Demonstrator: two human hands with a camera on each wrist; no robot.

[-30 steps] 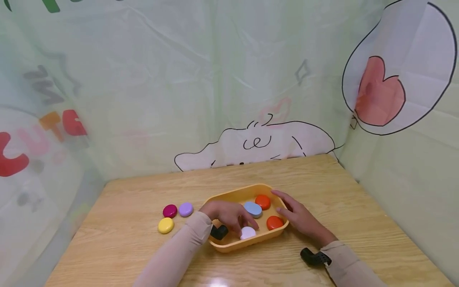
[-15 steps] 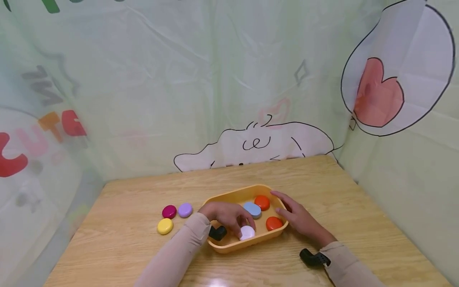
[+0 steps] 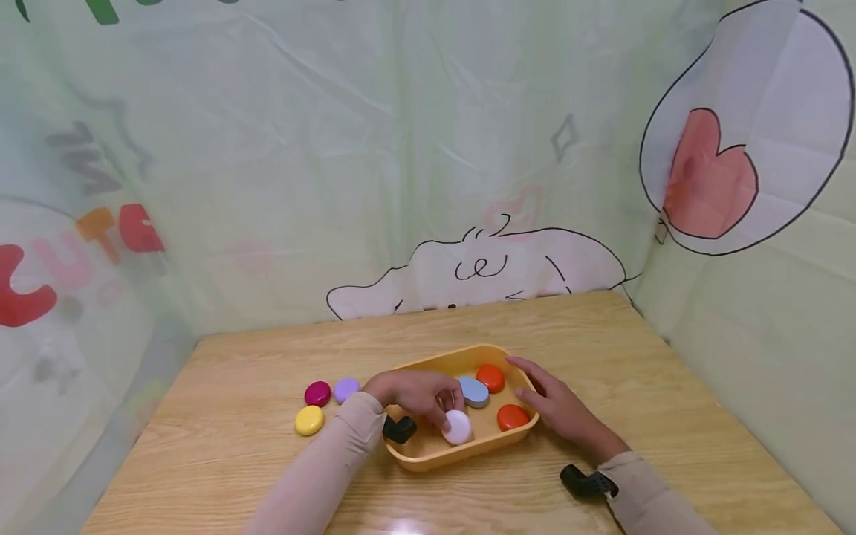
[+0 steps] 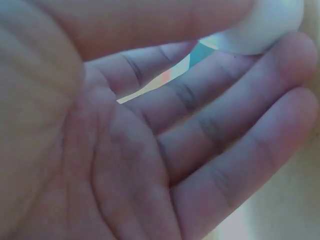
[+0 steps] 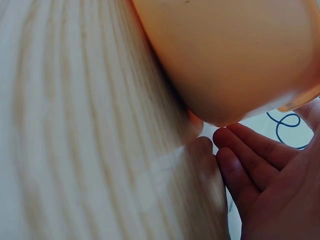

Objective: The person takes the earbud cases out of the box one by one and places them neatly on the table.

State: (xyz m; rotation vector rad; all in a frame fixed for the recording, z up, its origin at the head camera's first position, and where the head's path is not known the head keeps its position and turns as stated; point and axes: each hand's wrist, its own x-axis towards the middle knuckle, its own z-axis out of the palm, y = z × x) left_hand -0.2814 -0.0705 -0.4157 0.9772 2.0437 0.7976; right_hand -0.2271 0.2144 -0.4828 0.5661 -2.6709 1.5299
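In the head view, my left hand (image 3: 421, 394) reaches into the orange-yellow plastic tray (image 3: 435, 464) and pinches a pale lilac disc (image 3: 458, 427), which is tilted up. From the left wrist, the smooth whitish disc (image 4: 265, 27) shows between thumb and fingertips, the other fingers stretched out. At the tray's right end my right hand (image 3: 558, 405) holds the rim, its thumb over the edge. The right wrist view has its fingers (image 5: 250, 165) nearly straight against the tray's outer wall (image 5: 230, 55). A light blue piece (image 3: 474, 391) and two red discs, one at the back (image 3: 490, 377) and one in front (image 3: 512, 417), lie inside.
Left of the tray, a magenta disc (image 3: 317, 394), a purple disc (image 3: 347, 390) and a yellow disc (image 3: 310, 420) lie on the wooden table (image 3: 254, 371). A printed pale curtain (image 3: 301, 186) hangs behind and along both sides.
My left hand has taken hold of the pale lilac disc, tilted it up and drawn slightly left with it. The right hand has stayed at the tray's end.
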